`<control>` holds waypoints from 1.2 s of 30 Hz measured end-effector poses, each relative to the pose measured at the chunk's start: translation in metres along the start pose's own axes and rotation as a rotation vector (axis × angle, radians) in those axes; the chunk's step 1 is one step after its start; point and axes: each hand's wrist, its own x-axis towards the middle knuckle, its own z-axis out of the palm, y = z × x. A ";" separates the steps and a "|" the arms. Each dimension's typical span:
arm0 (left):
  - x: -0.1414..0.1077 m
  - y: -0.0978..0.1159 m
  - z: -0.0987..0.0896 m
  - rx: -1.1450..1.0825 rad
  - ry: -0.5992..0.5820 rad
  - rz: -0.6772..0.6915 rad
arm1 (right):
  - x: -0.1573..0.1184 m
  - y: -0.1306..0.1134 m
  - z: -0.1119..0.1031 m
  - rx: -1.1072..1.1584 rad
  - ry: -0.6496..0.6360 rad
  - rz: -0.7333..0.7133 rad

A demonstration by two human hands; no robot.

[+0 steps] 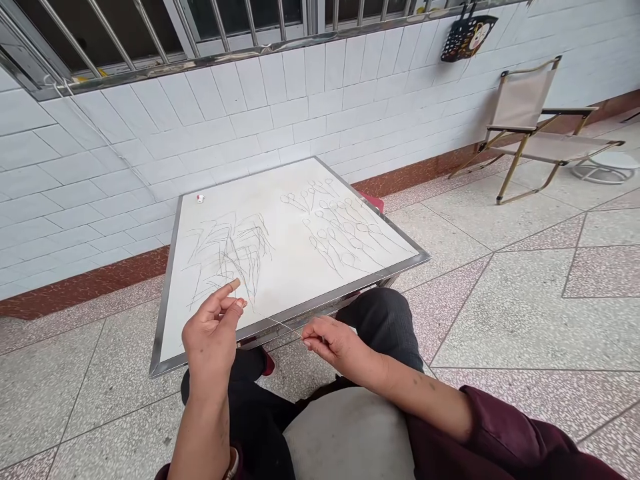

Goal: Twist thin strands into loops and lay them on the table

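Observation:
My right hand (333, 343) is closed in a pinch on a thin wire (285, 325) in front of the table's near edge. The wire runs up and left toward my left hand (213, 327), whose thumb and bent forefinger are pinched together in line with it. Another left finger, with a tan covering on its tip, is stretched out. Beyond my left hand, thin dark wires (230, 247) lie bent and crossed in a loose pile on the white table (280, 267). On the table's right half lie several wires with looped ends (345, 227).
A small white and red object (201, 199) lies at the table's far left corner. The metal-edged table stands by a white tiled wall (270, 123). A folding chair (530, 133), a round stool (605, 163) and a hanging black basket (467, 40) are to the right. My knees are under the near edge.

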 end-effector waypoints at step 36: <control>0.010 -0.021 -0.020 -0.124 -0.455 -0.176 | 0.076 -0.010 -0.004 0.544 0.143 0.368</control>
